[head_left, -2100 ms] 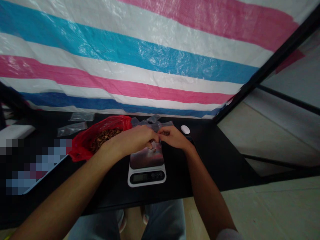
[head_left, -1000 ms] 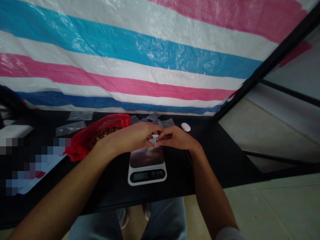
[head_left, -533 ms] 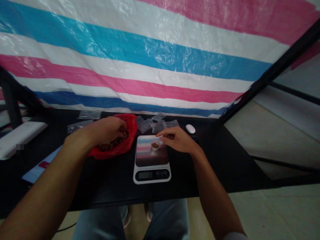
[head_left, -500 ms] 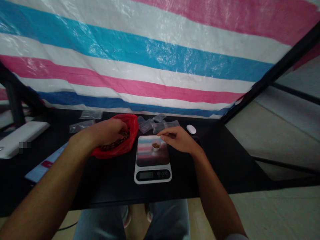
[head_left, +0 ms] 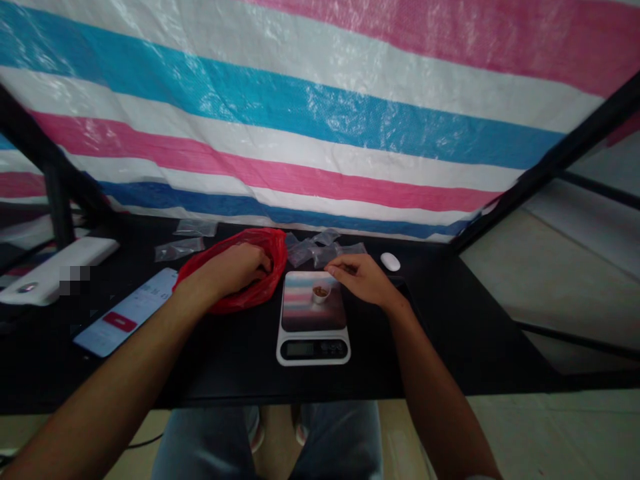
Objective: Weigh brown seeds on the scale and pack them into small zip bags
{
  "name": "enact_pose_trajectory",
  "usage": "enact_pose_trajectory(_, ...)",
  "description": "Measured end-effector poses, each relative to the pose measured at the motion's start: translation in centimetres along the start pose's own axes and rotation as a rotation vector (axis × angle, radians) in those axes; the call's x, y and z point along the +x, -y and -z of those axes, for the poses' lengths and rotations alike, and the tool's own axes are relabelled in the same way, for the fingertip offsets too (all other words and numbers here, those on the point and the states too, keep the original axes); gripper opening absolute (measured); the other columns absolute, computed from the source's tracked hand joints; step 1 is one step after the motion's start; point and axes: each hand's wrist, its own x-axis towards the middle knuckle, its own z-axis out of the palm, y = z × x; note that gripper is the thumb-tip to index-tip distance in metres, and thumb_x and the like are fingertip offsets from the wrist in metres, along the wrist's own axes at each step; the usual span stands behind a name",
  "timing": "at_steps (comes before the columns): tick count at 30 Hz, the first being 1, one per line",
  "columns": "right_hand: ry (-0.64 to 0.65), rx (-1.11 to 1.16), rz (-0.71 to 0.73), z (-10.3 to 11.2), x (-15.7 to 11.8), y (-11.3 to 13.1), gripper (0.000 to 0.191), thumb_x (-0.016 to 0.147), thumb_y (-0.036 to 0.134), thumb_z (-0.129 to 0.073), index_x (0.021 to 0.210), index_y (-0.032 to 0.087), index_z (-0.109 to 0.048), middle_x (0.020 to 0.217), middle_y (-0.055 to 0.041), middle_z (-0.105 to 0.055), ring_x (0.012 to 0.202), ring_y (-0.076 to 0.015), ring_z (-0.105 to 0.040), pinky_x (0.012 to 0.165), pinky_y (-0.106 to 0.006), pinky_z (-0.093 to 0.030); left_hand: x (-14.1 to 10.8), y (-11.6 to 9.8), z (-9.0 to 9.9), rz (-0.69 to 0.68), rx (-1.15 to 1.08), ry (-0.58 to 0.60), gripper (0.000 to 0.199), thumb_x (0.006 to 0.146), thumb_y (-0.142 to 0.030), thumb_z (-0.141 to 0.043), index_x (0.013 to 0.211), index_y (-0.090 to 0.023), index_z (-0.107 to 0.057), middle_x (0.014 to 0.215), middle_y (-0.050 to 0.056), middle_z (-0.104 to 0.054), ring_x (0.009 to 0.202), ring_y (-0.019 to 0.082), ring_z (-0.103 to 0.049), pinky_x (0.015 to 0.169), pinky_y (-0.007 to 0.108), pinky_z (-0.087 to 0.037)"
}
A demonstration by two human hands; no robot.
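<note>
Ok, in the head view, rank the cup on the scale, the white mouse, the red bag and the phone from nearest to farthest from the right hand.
From the right hand:
1. Small cup, on the scale, left of the hand, and white mouse, to its right: too close to call.
2. Red plastic bag, left of the scale.
3. Phone, farthest left.

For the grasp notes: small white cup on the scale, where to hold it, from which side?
Probably pinch the rim from above, coming in from the right. The small white cup stands upright and open-topped on the scale platform, with brown pieces inside, so the rim is the clear hold. The right hand is nearest, while the left hand is at the red plastic bag.
</note>
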Motion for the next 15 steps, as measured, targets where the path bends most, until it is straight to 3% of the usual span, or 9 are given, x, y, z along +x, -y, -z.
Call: enact_pose_trajectory(15,-0.033,-0.021,-0.004,0.3,0.1,-0.3,0.031,0.095,0.042,-0.062,0.086,0.016,-0.076,0.077,-0.0039,-0.069,0.069,-0.0155,-0.056,0.061,-0.027,-0.039,-1.2,0.2,2.3,0.129,0.013,0.052,0.031,0.092,-0.019,-0.057,0.109,-0.023,-0.083,0.111,0.007,-0.082,0.098,0.022,-0.076,0.088,0.026,-0.053)
